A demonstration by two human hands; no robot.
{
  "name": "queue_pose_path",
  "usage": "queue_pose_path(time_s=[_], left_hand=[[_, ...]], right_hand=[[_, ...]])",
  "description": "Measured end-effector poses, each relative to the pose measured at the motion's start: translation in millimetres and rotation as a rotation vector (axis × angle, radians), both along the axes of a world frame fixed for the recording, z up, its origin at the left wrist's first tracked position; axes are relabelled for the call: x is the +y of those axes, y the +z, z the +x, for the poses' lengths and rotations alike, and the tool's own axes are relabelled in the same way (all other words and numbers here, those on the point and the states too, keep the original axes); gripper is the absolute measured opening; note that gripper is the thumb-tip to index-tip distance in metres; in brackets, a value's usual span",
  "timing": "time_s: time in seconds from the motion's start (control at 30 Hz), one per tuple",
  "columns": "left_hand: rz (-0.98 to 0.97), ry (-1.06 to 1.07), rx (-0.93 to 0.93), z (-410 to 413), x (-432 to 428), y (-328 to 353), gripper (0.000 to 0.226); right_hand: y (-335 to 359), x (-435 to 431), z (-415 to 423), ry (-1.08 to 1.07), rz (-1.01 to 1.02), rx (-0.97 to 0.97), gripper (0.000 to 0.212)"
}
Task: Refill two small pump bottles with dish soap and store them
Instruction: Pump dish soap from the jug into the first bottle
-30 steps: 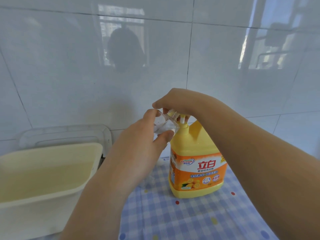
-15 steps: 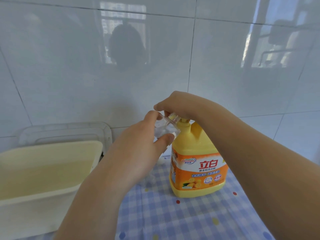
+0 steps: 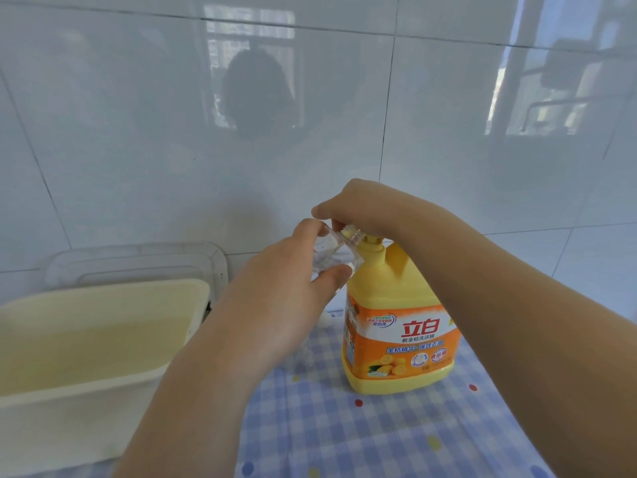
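1. Leftmost, a cream tub [image 3: 86, 339] sits empty on the counter [image 3: 379, 436]; nothing is stored yet.
2. Centrally, the left hand [image 3: 275, 305] pinches a small clear bottle [image 3: 331, 257], tilted, its mouth at the spout; little soap shows inside.
3. Rightward, the right hand [image 3: 358, 208] presses the dish soap jug [image 3: 396, 326] pump, fingers curled over it.

Orange label [image 3: 403, 339] on yellow dish soap jug [image 3: 389, 288]: large red "立白"; smaller print unreadable

right hand [image 3: 358, 205] lower, pump head pressed down since a second ago
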State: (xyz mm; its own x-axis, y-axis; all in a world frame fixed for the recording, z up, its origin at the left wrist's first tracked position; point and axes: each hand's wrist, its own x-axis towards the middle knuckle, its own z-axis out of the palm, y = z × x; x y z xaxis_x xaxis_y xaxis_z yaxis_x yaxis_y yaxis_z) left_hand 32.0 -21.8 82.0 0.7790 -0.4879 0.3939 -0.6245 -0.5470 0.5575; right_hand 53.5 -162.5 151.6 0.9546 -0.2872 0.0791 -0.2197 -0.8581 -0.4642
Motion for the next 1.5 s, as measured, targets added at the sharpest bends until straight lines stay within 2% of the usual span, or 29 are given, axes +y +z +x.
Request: queue_pose_path(time_s=[0.07, 0.17, 0.33, 0.63, 0.97, 1.2, 1.5], left_hand=[[0.008, 0.012, -0.012, 0, 0, 1, 0.047], [0.006, 0.014, -0.020, 0, 0, 1, 0.047], [-0.063, 0.010, -0.045, -2, -1, 2, 0.045], [-0.053, -0.002, -0.032, -1, -1, 0, 0.047], [-0.018, 0.004, -0.029, -2, -1, 1, 0.043], [0.038, 0.001, -0.006, -3, 0, 1, 0.036], [0.047, -0.001, -0.011, -4, 1, 3, 0.040]], right_hand=[[1, 1, 0, -0.010, -0.006, 0.002, 0.025], [1, 0, 2, -0.007, 0.001, -0.002, 0.036], [9, -3, 2, -0.004, 0.021, -0.020, 0.030], [13, 3, -3, -0.018, 0.011, 0.120, 0.036], [8, 0, -3, -0.002, 0.010, 0.086, 0.038], [-1, 0, -2, 0.032, -0.022, 0.035, 0.029], [-1, -1, 0, 0.007, -0.019, 0.026, 0.028]])
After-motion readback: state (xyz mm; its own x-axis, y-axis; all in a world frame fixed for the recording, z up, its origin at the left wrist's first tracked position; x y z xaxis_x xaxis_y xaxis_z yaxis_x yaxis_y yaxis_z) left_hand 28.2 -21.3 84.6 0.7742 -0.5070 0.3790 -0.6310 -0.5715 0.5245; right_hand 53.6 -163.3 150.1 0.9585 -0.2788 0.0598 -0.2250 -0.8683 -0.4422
